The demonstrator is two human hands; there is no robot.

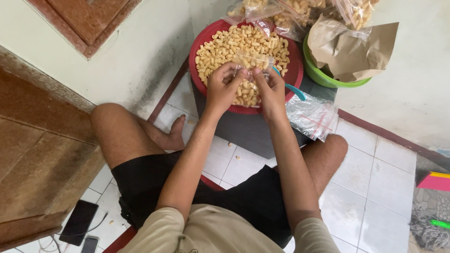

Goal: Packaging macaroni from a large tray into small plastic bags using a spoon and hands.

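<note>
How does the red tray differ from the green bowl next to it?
The red tray is wide, shallow and open, heaped with loose macaroni snacks; the green bowl is smaller, deeper and covered by brown paper, its contents hidden. Both hands work over the tray, not the bowl. Both are round.

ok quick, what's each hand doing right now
Left hand: closed, pinching the top of the small clear bag.
Right hand: closed, pinching the same bag.
</note>
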